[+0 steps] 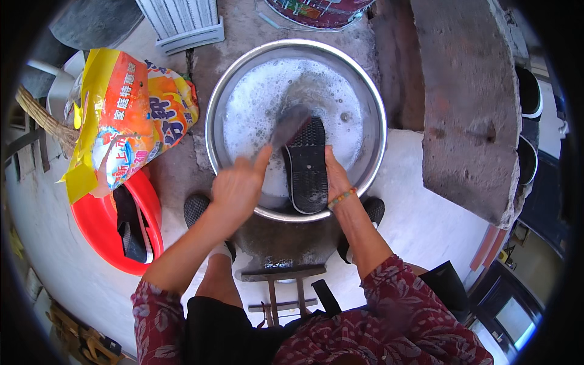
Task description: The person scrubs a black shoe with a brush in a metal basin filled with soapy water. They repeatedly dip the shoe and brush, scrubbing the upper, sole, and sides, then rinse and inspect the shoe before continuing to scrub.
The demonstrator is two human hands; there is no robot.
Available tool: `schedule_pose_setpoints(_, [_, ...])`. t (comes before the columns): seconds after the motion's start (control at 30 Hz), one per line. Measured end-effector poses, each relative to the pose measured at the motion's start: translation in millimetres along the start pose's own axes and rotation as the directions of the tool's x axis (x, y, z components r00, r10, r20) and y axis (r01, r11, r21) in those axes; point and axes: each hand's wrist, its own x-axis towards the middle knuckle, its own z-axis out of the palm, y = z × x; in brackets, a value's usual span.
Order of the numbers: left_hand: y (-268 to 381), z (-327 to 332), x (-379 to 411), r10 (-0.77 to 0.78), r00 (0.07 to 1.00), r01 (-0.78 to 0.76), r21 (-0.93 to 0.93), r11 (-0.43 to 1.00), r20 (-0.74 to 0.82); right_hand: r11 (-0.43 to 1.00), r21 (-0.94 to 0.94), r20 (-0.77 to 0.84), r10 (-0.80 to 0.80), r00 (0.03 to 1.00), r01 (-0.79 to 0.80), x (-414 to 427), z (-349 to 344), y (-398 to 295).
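Observation:
A steel basin (372, 141) of foamy water (251, 100) stands between my feet. Over it, my right hand (336, 175), with a beaded bracelet at the wrist, grips the side of a black shoe (308, 171). The shoe's textured sole faces up, its toe end away from me, with some pale foam or wetness near the close end. My left hand (238, 185) is closed around a dark reddish scrubbing brush (292, 125), blurred by motion, which lies against or just over the sole's far left edge. The brush's bristles are not clear.
On the left, an orange and yellow printed plastic bag (132, 114) leans over a red basin (93, 232) holding another black shoe (134, 232). A ribbed plastic object (182, 20) and a bucket (315, 11) stand beyond. At right is a stone slab (470, 105), with dark shoes (528, 93) past it.

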Motion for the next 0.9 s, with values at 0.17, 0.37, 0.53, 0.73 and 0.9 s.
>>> schedule_pose_setpoints(0.17, [-17,8,60,-0.121,0.992,0.120,-0.055,0.991,-0.027,0.996,0.092,0.064,0.004,0.998,-0.010,1,12,4])
schedule_pose_setpoints(0.37, [17,-28,-10,-0.056,0.993,0.078,-0.223,0.972,0.107,0.991,0.126,0.071,-0.054,0.996,0.045,3,1,-4])
schedule_pose_setpoints(0.53, [23,-40,-45,0.036,0.991,-0.015,-0.163,0.986,0.129,0.996,0.083,0.016,-0.025,1.000,0.024,-1,6,-1])
schedule_pose_setpoints(0.73, [-13,11,50,-0.060,0.995,0.050,-0.127,0.991,-0.076,0.998,0.061,0.049,0.013,0.999,-0.016,-2,10,9])
schedule_pose_setpoints(0.9, [-7,4,48,-0.079,0.996,0.072,-0.175,0.982,-0.029,1.000,0.018,0.005,-0.014,1.000,0.014,-5,23,5])
